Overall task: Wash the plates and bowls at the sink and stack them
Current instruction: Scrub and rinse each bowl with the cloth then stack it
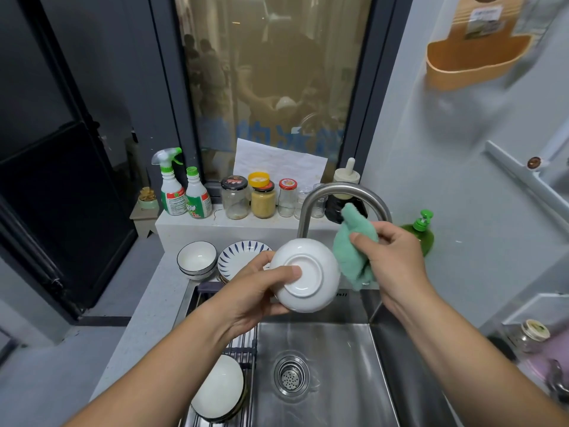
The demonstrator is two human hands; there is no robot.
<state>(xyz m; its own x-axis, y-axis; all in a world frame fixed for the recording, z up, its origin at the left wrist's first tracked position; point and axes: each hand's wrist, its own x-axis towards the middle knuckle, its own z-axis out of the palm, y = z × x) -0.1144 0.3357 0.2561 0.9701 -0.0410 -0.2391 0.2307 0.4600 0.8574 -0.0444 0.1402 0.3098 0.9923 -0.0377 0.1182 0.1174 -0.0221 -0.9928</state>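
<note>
Bowl in mid-wash above the steel sink, seen from the head camera: you gripped the white bowl in your left hand, with the thumb laid across its foot ring and the fingers curled under the rim on the far side. Your right hand was closed around a bunched green cloth, which touched the bowl's right flank. The curved faucet stood just behind both.

The likeliest mishap, as it looked, was a slip. The glazed bowl was held only by thumb and fingers, and a sideways push from the cloth could have twisted it loose and dropped it into the basin, where it might have chipped. A backward swing could also have knocked the rim against the faucet.

The bowl's underside faced up and towards you, and its mouth faced away and down. Being round, it had no long axis; its centre line tilted from the foot ring back towards the wall.

Two stacked bowls and patterned plates sat on the surface behind, and another bowl lay on the rack at the sink's left.
</note>
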